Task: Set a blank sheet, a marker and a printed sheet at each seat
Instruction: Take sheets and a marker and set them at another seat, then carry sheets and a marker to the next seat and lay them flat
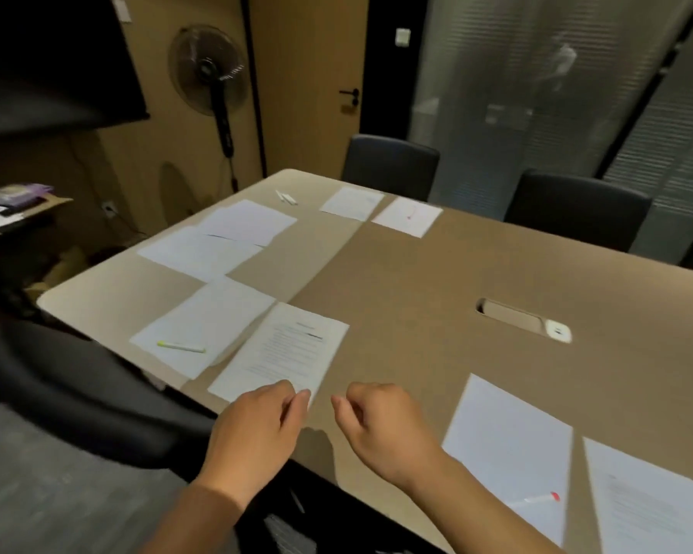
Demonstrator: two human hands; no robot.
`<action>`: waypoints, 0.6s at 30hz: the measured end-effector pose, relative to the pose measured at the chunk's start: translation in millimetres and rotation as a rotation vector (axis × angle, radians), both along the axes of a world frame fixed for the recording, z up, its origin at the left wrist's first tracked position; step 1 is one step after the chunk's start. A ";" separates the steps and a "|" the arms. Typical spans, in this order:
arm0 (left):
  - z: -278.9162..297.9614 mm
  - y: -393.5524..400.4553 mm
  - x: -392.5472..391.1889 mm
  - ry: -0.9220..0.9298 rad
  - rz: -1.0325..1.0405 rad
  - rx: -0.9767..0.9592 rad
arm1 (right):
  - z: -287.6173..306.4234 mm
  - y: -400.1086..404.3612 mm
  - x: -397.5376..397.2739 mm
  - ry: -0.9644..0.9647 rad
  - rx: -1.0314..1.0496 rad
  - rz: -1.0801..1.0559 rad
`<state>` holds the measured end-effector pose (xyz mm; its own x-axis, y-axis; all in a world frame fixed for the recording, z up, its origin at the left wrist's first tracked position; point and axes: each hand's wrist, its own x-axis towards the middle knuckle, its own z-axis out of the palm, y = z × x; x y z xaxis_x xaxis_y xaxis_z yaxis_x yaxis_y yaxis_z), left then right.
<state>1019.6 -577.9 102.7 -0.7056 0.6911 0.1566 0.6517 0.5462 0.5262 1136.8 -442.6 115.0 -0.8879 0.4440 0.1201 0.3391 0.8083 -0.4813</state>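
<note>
Both loosely curled hands (321,421) hover by the flat rectangular printed sheet (283,351).

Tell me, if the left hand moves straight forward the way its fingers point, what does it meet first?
Probably the printed sheet: the left hand has its fingertips at that sheet's near corner, pointing up across it. Whether they already touch it is unclear.

Office meeting room: long table (437,273) with cable port (525,319), dark chairs (391,163) around, glass partition (537,94), wall screen (53,58), fan (209,70).
</note>
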 end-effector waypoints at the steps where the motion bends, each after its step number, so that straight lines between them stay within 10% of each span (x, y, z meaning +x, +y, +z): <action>1: 6.5 -19.3 -22.3 -0.008 0.012 0.025 | 7.2 -15.3 -23.9 0.015 0.002 0.002; 18: 26.9 -230.5 -369.3 0.052 0.197 0.061 | 18.2 -187.9 -420.2 -0.049 0.099 0.158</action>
<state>650.3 -808.4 129.6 -0.8162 0.5282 0.2341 0.5625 0.6339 0.5308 716.7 -630.5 133.2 -0.9516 0.2866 0.1113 0.2252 0.8961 -0.3824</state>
